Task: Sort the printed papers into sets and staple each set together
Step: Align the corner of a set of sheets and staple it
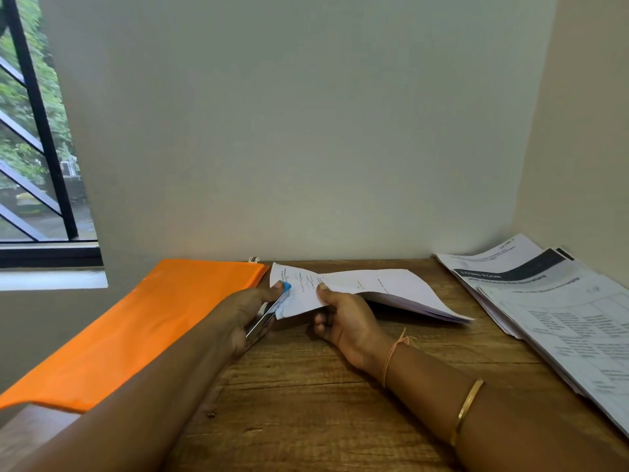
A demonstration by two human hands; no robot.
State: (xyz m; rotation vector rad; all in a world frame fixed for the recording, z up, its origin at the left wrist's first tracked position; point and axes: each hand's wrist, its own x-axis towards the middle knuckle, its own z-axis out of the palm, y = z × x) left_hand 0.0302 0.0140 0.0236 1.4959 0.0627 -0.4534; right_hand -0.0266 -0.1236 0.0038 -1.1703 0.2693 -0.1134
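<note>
where the set of papers (367, 286) rises off the wooden table (306, 403), its left end lies between the two hands. the left hand (248, 315) is clenched round a stapler (262, 323), thumb laid along the top, and the stapler's blue tip (287, 287) overlaps the left edge of the sheets; whether it is pressed down cannot be told. the right hand (343, 323), just beside it, pinches the near edge of the same set, thumb above and fingers curled beneath. the sheets are thin and white with sparse small print; the top one bends in a shallow wave, and the right end sags to the table with its edges slightly fanned. the stapler is slim, bright metal with a blue plastic nose. the table is brown wood with plain grain lines and a few dark knots. a flat, smooth orange folder (136, 328) lies left of the left arm and reaches the pale wall (306, 131). at the right edge rests a loose, fanned stack of printed sheets (561, 318) with dark header bands and tables. a thin pink thread (394, 352) circles the right wrist, a gold bangle (468, 410) the forearm. a black-barred window (37, 148) shows foliage.
</note>
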